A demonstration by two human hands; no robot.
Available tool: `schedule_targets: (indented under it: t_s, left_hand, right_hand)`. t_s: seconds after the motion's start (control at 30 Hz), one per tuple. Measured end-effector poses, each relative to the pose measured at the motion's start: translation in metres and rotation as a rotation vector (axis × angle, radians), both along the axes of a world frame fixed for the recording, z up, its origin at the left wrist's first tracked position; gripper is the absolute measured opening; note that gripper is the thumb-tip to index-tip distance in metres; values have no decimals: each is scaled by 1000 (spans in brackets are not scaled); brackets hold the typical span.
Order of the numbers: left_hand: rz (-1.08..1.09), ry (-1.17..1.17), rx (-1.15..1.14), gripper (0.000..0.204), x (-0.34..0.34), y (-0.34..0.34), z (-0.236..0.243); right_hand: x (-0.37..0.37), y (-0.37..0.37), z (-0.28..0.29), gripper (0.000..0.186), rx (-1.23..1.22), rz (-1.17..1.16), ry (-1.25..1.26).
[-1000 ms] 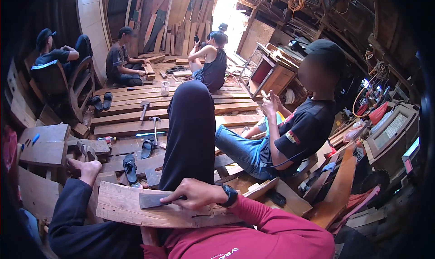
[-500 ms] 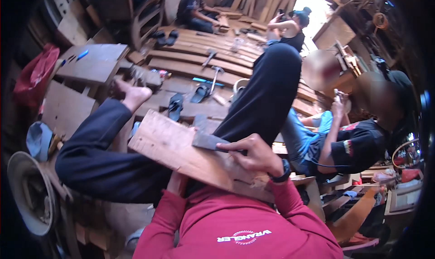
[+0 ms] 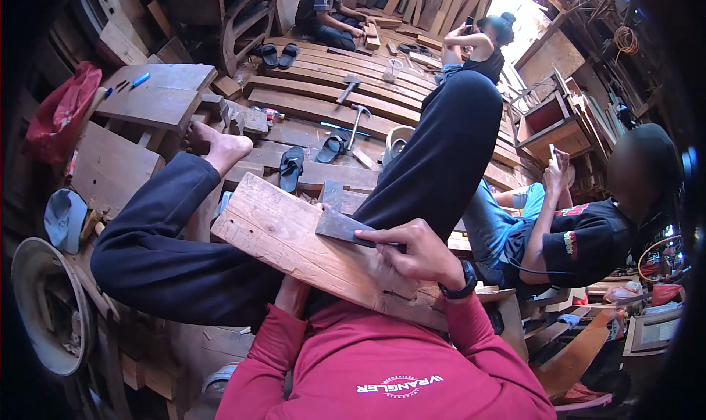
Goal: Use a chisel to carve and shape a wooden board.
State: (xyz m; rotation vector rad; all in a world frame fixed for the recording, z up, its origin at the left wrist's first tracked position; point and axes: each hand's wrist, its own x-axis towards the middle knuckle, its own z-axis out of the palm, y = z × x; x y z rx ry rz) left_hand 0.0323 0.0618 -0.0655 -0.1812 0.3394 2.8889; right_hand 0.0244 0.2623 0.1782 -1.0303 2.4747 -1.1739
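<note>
Head view: wooden board [image 3: 294, 243] is laid aslant across the lap, centre of the frame. Flat dark blade [image 3: 342, 228] is rested on its upper face, right of the board's middle. Blade is held in the right hand [image 3: 421, 251]: grip pinched on its near end, index finger stretched along the metal. Left hand [image 3: 293, 293] is tucked under the board's lower edge; fingers are hidden, so that grip's state cannot be told. Right wrist is wrapped by a black watch [image 3: 469, 278]. Above the board, a black sandal [image 3: 291, 169] and a hammer [image 3: 354, 128] are seen near the floor planks [image 3: 312, 111]. Lower left, a pale bucket [image 3: 31, 295] is placed; upper left, a red bag [image 3: 65, 116]. At right, a small object is held up by a seated person [image 3: 592, 236] in a dark shirt.
</note>
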Motion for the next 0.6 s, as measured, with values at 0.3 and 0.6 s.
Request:
schedule_targets:
  t_s: [0.3,0.6]
  left_hand:
    - [48,95,-166,33,7,-8,69]
    - [-83,149,505,58,0,-8,31]
  right_hand:
    - [-4,15,16,41,113,80,-90]
    - [8,-16,1,44,94,14,34]
